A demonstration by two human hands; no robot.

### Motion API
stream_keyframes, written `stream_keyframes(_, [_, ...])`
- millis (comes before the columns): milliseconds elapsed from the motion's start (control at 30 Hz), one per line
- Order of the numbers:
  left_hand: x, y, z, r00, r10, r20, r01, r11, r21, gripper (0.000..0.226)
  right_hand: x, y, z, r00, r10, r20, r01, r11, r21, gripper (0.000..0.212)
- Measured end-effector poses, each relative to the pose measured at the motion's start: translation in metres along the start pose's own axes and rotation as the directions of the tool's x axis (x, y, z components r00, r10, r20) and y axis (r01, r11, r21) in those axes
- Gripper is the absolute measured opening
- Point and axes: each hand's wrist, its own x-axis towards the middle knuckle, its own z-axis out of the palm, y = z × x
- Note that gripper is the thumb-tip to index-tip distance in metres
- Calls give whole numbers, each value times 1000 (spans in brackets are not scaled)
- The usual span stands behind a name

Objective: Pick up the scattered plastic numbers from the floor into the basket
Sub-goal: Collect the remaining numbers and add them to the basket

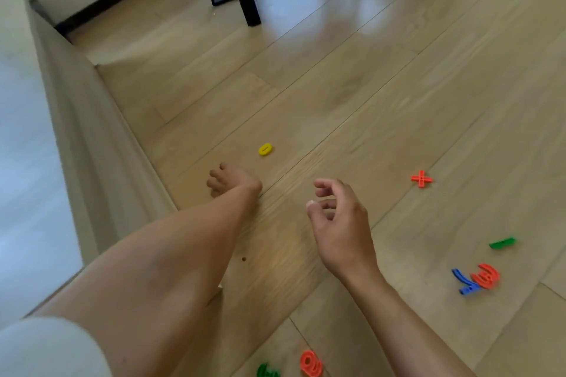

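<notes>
Our right hand [337, 217] hangs open, empty; left hand [229, 180] curled, grip perhaps empty, unclear; yellow zero [265, 149] at its one o'clock.

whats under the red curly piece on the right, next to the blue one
The red piece lies partly on top of the blue piece, covering its right end. The rest of the blue piece shows to the left on the wooden floor. What else sits beneath the red cannot be seen.
</notes>
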Motion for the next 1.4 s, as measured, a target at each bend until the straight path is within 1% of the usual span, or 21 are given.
stream_keyframes(100, [6,4,8,989,119,-85,-119,993,7,26,0,4,-1,999,-20,30,20,1000,0,29])
stream_keyframes(200, [12,16,7,971,230,-65,-228,973,37,30,-2,15,-4,999,-29,47,29,1000,-4,29])
stream_keyframes(300, [18,24,6,941,311,-136,-312,950,14,25,-4,26,-5,997,-33,64,34,999,-20,29])
stream_keyframes(367, [17,28,4,895,400,-200,-422,902,-87,22,-5,29,-4,997,-29,68,31,999,-25,30])
stream_keyframes(400, [15,30,4,856,469,-216,-499,860,-110,24,-4,30,-3,997,-28,71,30,999,-28,31])
stream_keyframes(467, [10,33,9,774,607,-179,-624,780,-55,32,-4,32,1,997,-30,77,34,999,-43,32])
stream_keyframes(500, [8,33,12,752,644,-141,-652,758,-11,34,-4,33,3,996,-28,85,32,998,-50,32])
stream_keyframes(600, [6,36,19,746,659,-92,-658,752,44,27,-2,34,7,995,-22,102,29,998,-64,33])
stream_keyframes(767, [-9,41,14,753,653,-82,-653,757,23,20,-1,30,4,995,-20,93,27,997,-76,34])
stream_keyframes(800, [-17,41,13,773,630,-82,-633,773,-29,20,-2,28,1,996,-26,88,33,996,-79,34])
stream_keyframes(867, [-41,45,11,842,534,-72,-534,809,-247,20,-3,25,-6,997,-42,71,48,995,-82,33])
stream_keyframes(900, [-55,46,9,864,498,-71,-486,790,-373,20,-3,24,-10,997,-47,60,51,995,-82,33])
stream_keyframes(967, [-88,45,-1,863,497,-85,-452,688,-567,18,-7,24,-20,997,-56,44,59,994,-87,32])
stream_keyframes(1033, [-124,38,-14,845,530,-75,-432,594,-679,20,-10,26,-29,997,-67,38,70,992,-106,31])
stream_keyframes(1100, [-155,19,-29,824,567,-10,-390,556,-734,22,-20,28,-36,996,-59,60,67,988,-139,29])
stream_keyframes(1167, [-180,-9,-45,773,630,76,-344,517,-784,19,-37,30,-39,992,-61,110,81,978,-193,23])
stream_keyframes(1233, [-195,-44,-61,723,665,186,-268,518,-812,19,-59,36,-36,978,-62,198,112,961,-254,19])
stream_keyframes(1300, [-202,-84,-73,688,664,292,-193,556,-808,24,-85,43,-29,950,-51,309,151,939,-310,19])
stream_keyframes(1333, [-204,-104,-79,666,673,320,-197,573,-795,25,-98,46,-26,927,-49,371,184,924,-336,20])
stream_keyframes(1367, [-205,-123,-84,637,700,322,-249,582,-774,26,-110,49,-23,900,-52,434,226,905,-360,21])
stream_keyframes(1400, [-206,-141,-89,595,745,302,-368,586,-722,26,-120,50,-22,870,-58,489,274,882,-383,24])
